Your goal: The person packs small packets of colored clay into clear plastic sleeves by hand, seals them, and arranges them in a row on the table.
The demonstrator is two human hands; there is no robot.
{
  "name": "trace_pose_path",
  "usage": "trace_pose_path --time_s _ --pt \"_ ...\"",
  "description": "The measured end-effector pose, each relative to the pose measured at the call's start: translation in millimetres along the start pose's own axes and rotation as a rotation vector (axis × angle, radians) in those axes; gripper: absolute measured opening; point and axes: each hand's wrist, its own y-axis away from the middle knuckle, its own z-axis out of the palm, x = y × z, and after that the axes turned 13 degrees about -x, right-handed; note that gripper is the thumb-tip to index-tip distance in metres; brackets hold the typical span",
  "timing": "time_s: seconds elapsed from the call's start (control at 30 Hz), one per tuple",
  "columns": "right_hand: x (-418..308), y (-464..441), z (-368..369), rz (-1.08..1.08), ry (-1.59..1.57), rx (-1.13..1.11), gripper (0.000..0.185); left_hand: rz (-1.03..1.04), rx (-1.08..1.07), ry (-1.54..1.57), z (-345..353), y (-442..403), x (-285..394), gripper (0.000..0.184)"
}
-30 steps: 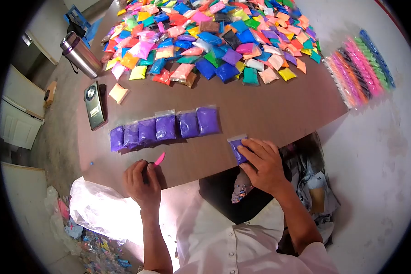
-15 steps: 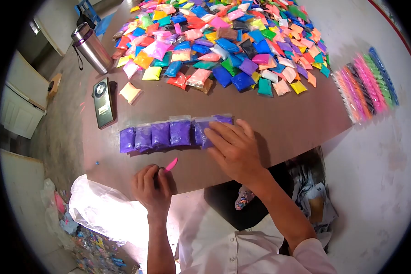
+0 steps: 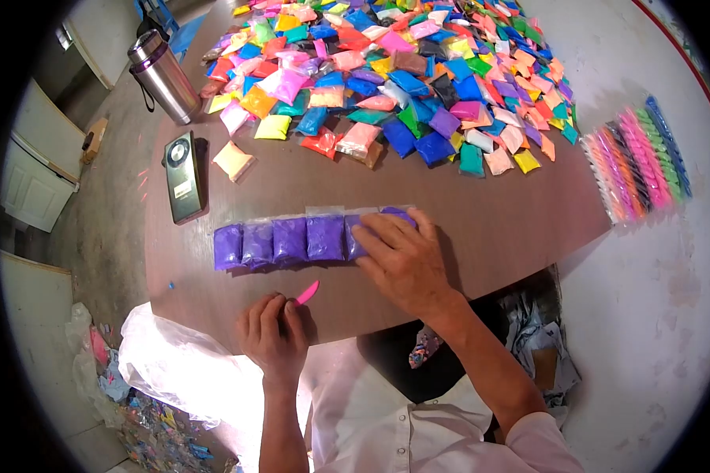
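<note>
A row of several purple clay packets (image 3: 290, 239), in clear wrappers, lies side by side on the table. My right hand (image 3: 406, 260) rests over the row's right end, fingers stretched and lying on the last packets, partly hiding them. Below the row, at the table's front edge, my left hand (image 3: 274, 331) is closed around a small pink plastic knife (image 3: 308, 292). Its blade points up and right, apart from the packets; the handle is hidden in my fingers.
A big heap of coloured packets (image 3: 418, 87) covers the far side of the table (image 3: 521, 205). One pale orange packet (image 3: 233, 161) lies nearer, beside a dark phone-like device (image 3: 183, 177) and a steel flask (image 3: 166, 79). Bundled coloured strips (image 3: 635, 162) are at the right edge.
The whole view has shifted slightly. My right hand stays on the right end of the row, and my left hand keeps the pink knife, a touch further right.
</note>
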Motion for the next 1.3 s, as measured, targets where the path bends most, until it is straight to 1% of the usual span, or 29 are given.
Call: trace_pose_path --time_s 0.13,0.27,0.33,0.37,0.43,0.47,0.53,0.6,0.63,0.67,0.7,0.73,0.8,0.83,0.9,0.93,0.97,1.0,1.1,1.17,1.2,1.27,1.3 --pt "-2.0 1.8 -7.4 0.025 -0.057 -0.014 0.04 0.008 0.006 -0.015 -0.9 -0.9 1.4 0.011" --pt "-4.4 18.6 -22.0 0.049 -0.09 0.042 0.037 0.005 0.005 -0.027 0.9 0.7 0.3 0.011" --pt "-5.0 31.3 -29.7 0.071 -0.222 0.07 0.03 0.018 0.001 -0.024 -1.0 -1.0 3.3 0.01" --pt "-6.3 35.2 -32.6 0.075 -0.22 0.079 0.03 0.024 -0.009 -0.021 -1.8 -1.0 5.0 0.01" --pt "-10.7 42.7 -42.6 0.082 -0.678 0.13 0.021 0.021 -0.008 -0.016 1.2 1.5 2.0 0.011" --pt "-14.5 47.0 -51.3 0.099 -0.675 0.145 0.021 0.01 -0.007 -0.011 2.4 2.8 0.6 0.012" --pt "-35.0 43.3 -88.1 0.068 -1.098 0.123 0.014 0.043 -0.014 -0.009 2.9 3.1 1.2 0.012" --pt "-59.6 40.3 -125.4 0.008 -1.428 0.051 0.011 0.074 -0.01 -0.007 4.1 5.1 -2.2 0.012" --pt "-65.2 39.1 -149.2 -0.097 -1.495 -0.095 0.009 -0.01 0.037 0.049 22.0 24.0 -31.5 0.01" --pt "-69.1 39.1 -167.9 -0.207 -1.555 -0.244 0.009 -0.044 0.053 0.079 29.6 28.4 -38.0 0.009" --pt "-76.0 38.5 -171.4 -0.321 -1.642 -0.264 0.012 -0.078 0.07 0.11 37.1 32.9 -44.5 0.008" --pt "-86.4 35.5 -172.5 -0.441 -1.73 -0.284 0.016 -0.03 0.047 0.054 24.8 21.0 -25.8 0.009" --pt "-112.4 39.8 -189.3 -0.371 -1.693 0.092 0.004 0.067 0.001 -0.069 5.7 6.9 -0.7 0.011" --pt "-102.9 38.6 -194.2 -0.499 -1.619 -0.186 0.005 0.084 -0.014 -0.078 5.8 8.5 0.4 0.011" --pt "-94.8 42.0 -207.3 -0.601 -1.576 -0.41 0.009 0.034 0.025 -0.014 10.3 9.6 -1.0 0.01" --pt "-90.8 43.9 -213.7 -0.649 -1.544 -0.519 0.012 0.043 0.02 -0.023 9.9 8.1 0.2 0.01" --pt "-82.3 54.9 -223.2 -0.646 -1.516 -0.408 0.01 0.049 0.019 -0.035 9.3 7.0 1.6 0.01" --pt "-76.3 62.3 -230.6 -0.646 -1.519 -0.352 0.011 0.054 0.016 -0.044 8.7 7.7 1.8 0.009" --pt "-70.5 73.5 -236.1 -0.626 -1.563 -0.257 0.012 0.037 -0.004 -0.037 6.0 8.7 4.0 0.009" --pt "-65.2 79.4 -237.1 -0.588 -1.571 -0.214 0.013 0.041 0.037 -0.015 14.9 11.3 -3.8 0.009" --pt "-60.8 82.5 -237.9 -0.562 -1.58 -0.189 0.014 0.039 0.047 -0.018 16.6 12.3 -2.5 0.009" --pt "-49.1 89.7 -238.1 -0.496 -1.6 -0.104 0.016 0.005 0.024 -0.119 13.2 9.4 -0.1 0.008" --pt "-41.7 95.1 -236.8 -0.411 -1.61 -0.036 0.017 -0.041 0.049 -0.064 18.1 12.3 -4.4 0.007"
